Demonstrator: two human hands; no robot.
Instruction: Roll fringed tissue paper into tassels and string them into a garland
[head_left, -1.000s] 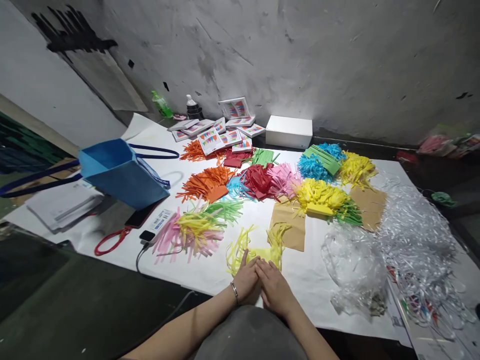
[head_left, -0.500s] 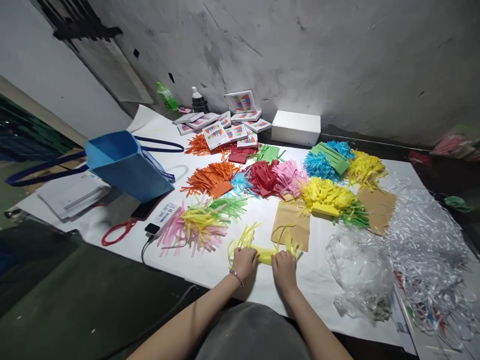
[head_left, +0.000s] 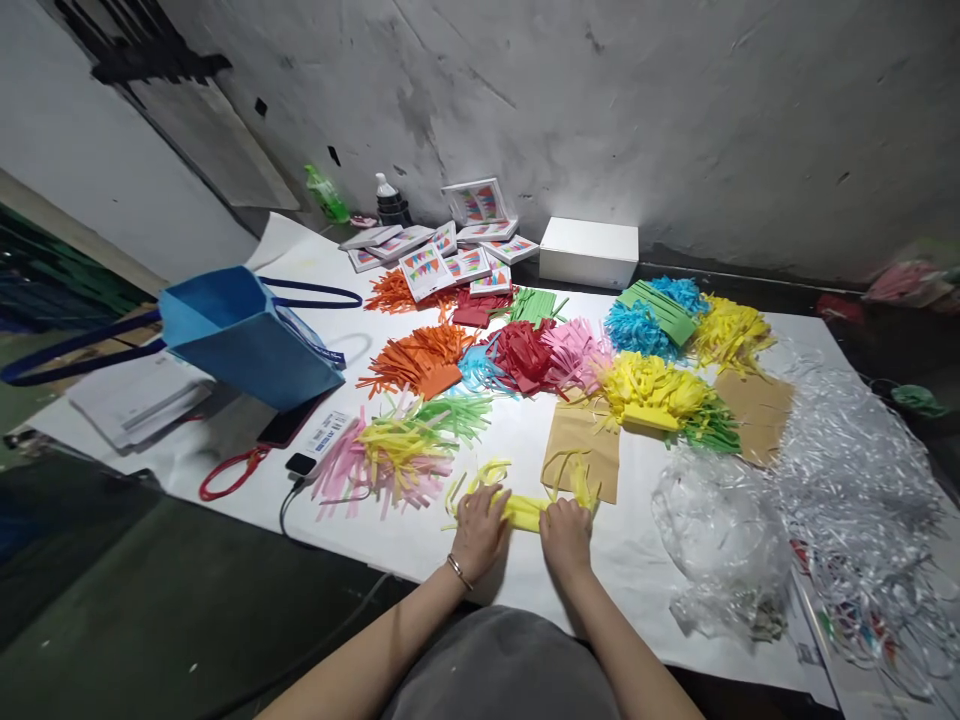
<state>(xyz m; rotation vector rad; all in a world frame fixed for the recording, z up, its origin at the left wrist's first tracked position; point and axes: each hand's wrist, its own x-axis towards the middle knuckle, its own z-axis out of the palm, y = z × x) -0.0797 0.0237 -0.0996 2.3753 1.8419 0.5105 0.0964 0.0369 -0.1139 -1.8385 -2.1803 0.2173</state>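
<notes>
A strip of yellow fringed tissue paper (head_left: 523, 512) lies across the front of the white-covered table, its middle part rolled or folded and loose fringe showing past both of my hands. My left hand (head_left: 481, 530), with a bracelet at the wrist, rests over the left end; its fingers are stretched and apart on the fringe. At the other end, my right hand (head_left: 567, 535) has its fingers curled down on the paper, gripping it. Just behind that hand is a flat brown paper sheet (head_left: 570, 440), partly overlapped by yellow strands. Left of my hands sits a pink, yellow and green fringe pile (head_left: 397, 455).
Behind are fringed bundles in orange (head_left: 420, 355), red (head_left: 523, 355) and yellow (head_left: 649, 390). Printed packets (head_left: 425, 270) and a white box (head_left: 589, 252) stand near the wall. A blue bag (head_left: 251, 335) is left; clear plastic (head_left: 720, 530) and shiny white strands (head_left: 855, 490) lie right.
My left hand has loosened and spread its fingers, shifting slightly left over the fringe. My right hand stays on the yellow paper. The view has shifted slightly.
</notes>
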